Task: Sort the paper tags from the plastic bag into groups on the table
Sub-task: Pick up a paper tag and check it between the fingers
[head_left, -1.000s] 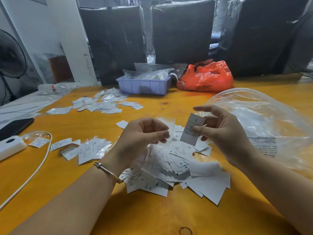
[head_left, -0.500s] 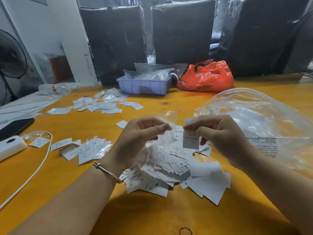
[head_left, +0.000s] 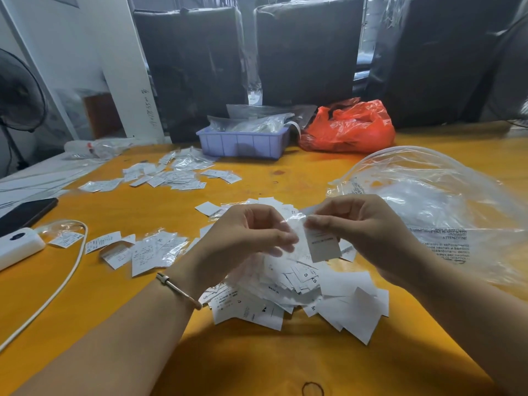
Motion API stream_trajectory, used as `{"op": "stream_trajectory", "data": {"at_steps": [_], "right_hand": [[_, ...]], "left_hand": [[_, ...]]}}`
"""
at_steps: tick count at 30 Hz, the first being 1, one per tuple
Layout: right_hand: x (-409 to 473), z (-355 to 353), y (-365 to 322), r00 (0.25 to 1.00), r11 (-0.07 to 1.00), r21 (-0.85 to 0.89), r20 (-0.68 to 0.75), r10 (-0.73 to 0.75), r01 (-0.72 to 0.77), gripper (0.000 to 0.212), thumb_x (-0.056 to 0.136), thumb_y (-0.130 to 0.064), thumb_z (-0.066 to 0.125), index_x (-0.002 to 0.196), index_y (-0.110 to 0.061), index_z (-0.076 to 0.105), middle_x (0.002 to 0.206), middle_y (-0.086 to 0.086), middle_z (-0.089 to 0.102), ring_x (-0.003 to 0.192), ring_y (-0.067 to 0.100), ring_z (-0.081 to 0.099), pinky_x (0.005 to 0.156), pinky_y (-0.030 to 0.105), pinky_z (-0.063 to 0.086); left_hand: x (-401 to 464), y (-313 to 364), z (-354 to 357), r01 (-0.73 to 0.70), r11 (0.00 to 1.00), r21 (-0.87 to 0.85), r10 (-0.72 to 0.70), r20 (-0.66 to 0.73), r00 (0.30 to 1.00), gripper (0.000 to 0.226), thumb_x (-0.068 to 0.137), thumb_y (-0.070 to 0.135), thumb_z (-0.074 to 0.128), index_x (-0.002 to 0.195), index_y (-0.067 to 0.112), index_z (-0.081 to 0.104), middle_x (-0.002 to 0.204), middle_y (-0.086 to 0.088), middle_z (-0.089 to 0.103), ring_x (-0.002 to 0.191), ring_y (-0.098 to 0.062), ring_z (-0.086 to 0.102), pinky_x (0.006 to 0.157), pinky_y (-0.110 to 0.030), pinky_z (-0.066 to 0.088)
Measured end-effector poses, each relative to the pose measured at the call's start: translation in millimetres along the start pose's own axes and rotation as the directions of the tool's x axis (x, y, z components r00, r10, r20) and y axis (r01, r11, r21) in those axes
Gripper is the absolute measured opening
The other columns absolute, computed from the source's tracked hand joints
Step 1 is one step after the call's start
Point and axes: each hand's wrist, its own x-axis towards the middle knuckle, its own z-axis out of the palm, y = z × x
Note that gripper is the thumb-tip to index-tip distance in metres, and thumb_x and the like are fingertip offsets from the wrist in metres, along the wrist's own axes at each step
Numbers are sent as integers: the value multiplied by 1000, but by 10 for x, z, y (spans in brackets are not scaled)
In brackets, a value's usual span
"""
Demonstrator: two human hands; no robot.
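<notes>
A loose heap of white paper tags [head_left: 308, 292] lies on the yellow table [head_left: 285, 367] in front of me. Above it my right hand [head_left: 363, 227] pinches one white tag [head_left: 324, 247] by its top edge. My left hand [head_left: 245, 238] pinches a small clear plastic sleeve [head_left: 294, 224] right beside that tag. Sorted groups of tags lie at the left [head_left: 143, 250] and further back [head_left: 171, 175]. A large clear plastic bag [head_left: 445, 212] lies crumpled at the right.
A purple tray [head_left: 243, 141] with clear bags and an orange plastic bag [head_left: 348, 127] stand at the back. A black phone [head_left: 24, 212], a white charger [head_left: 17, 247] and its cable [head_left: 68, 278] lie at the left. A fan [head_left: 17, 92] stands beyond the table.
My right hand has brought the tag down and left, against the clear sleeve in my left hand. The two hands now nearly touch above the heap.
</notes>
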Motion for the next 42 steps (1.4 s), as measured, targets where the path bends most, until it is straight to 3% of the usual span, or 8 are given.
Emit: {"op": "stream_trajectory", "data": {"at_steps": [3, 8, 11, 14, 18, 23, 38, 42], "right_hand": [[-10, 6, 2, 1000, 995, -96, 24, -8, 10, 9, 81, -14, 72, 75, -7, 75, 69, 9, 70, 63, 16, 58, 58, 27, 43], [1, -19, -6, 990, 996, -72, -132, -54, 45, 10, 84, -6, 69, 84, -11, 77, 72, 2, 73, 60, 3, 57, 55, 15, 43], [15, -88, -32, 947, 998, 9, -316, -51, 57, 37, 78, 11, 66, 101, -17, 74, 78, 0, 72, 57, 4, 55, 51, 16, 44], [11, -146, -84, 929, 991, 112, -370, -27, 74, 51, 76, 12, 67, 116, -19, 65, 83, 6, 66, 61, 12, 63, 54, 22, 52], [-2, -116, -139, 944, 971, 228, -331, 4, 76, 45, 75, 9, 71, 114, -13, 65, 85, 9, 65, 68, 21, 71, 60, 27, 57], [-39, -40, -133, 951, 989, 99, -297, -81, 115, 42, 72, 8, 75, 107, -13, 67, 87, 9, 66, 75, 28, 72, 59, 28, 59], [-40, -54, -110, 950, 981, -83, -248, -191, 176, 42, 74, 4, 77, 110, -14, 66, 88, 4, 65, 72, 24, 71, 65, 42, 61], [-46, -22, -89, 954, 977, -93, -218, -207, 191, 40, 74, 5, 76, 110, -12, 66, 84, 2, 63, 71, 16, 71, 63, 34, 60]], "left_hand": [[-12, 19, 40, -13, 999, 51, 11, 28, 1000, 16, 86, 14, 75, 93, 0, 72, 88, -14, 75, 80, -24, 73, 67, -26, 57], [0, 31, 38, -41, 999, -2, 41, -48, 998, 20, 85, 19, 70, 91, 1, 72, 86, -15, 76, 72, -25, 74, 60, -25, 56], [5, 4, -5, -22, 997, -73, 16, -81, 997, 18, 80, 20, 72, 88, 4, 73, 88, -16, 76, 76, -25, 75, 61, -24, 56], [11, -13, -41, 0, 990, -142, -12, -89, 996, 23, 77, 23, 74, 89, 4, 74, 90, -17, 76, 77, -25, 75, 62, -23, 56], [10, -19, -52, -10, 985, -172, -5, -85, 996, 26, 76, 28, 75, 90, 5, 76, 91, -19, 76, 76, -25, 75, 61, -22, 56], [2, -4, -43, -22, 986, -168, 10, -73, 997, 22, 78, 26, 74, 89, 6, 76, 91, -18, 76, 76, -25, 75, 61, -21, 56], [-8, 8, -34, -18, 991, -134, 6, -84, 996, 21, 77, 23, 75, 89, 6, 76, 90, -17, 76, 76, -24, 75, 62, -22, 56], [-9, 21, -24, -22, 991, -133, 10, -89, 996, 24, 70, 28, 79, 85, 9, 77, 88, -16, 76, 74, -24, 75, 62, -22, 56]]}}
